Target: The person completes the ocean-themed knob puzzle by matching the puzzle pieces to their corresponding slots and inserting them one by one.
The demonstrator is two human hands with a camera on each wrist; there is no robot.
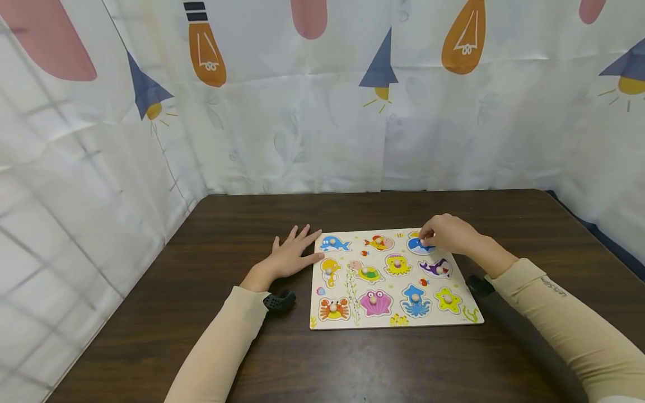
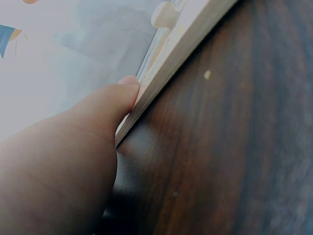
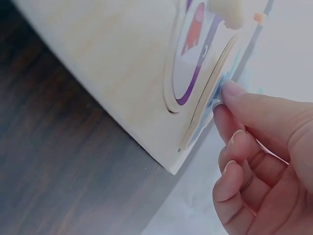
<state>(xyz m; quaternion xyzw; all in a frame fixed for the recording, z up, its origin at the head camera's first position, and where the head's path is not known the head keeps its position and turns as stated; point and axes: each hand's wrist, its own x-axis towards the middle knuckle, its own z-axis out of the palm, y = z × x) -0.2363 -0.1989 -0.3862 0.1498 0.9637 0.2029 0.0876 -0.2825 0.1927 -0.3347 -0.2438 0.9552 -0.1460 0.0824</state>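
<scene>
A wooden peg puzzle board [image 1: 360,238] with colourful sea-animal pieces lies flat on the table. At its far right corner my right hand [image 1: 453,234] pinches the knob of a blue puzzle piece [image 1: 416,246] between thumb and forefinger; the knob is mostly hidden. In the right wrist view the piece's wooden edge [image 3: 208,98] shows over the board, and the other fingers curl beneath. My left hand [image 1: 289,257] lies spread at the board's left side, its thumb [image 2: 115,100] touching the edge near the blue whale piece [image 1: 335,244].
The purple whale piece [image 1: 436,269] sits just nearer than my right hand. Crab [image 1: 342,309], pink shell [image 1: 384,303], squid [image 1: 415,309] and starfish [image 1: 456,302] pieces line the near row. The dark wooden table [image 1: 242,221] meets a printed curtain [image 1: 322,134] behind.
</scene>
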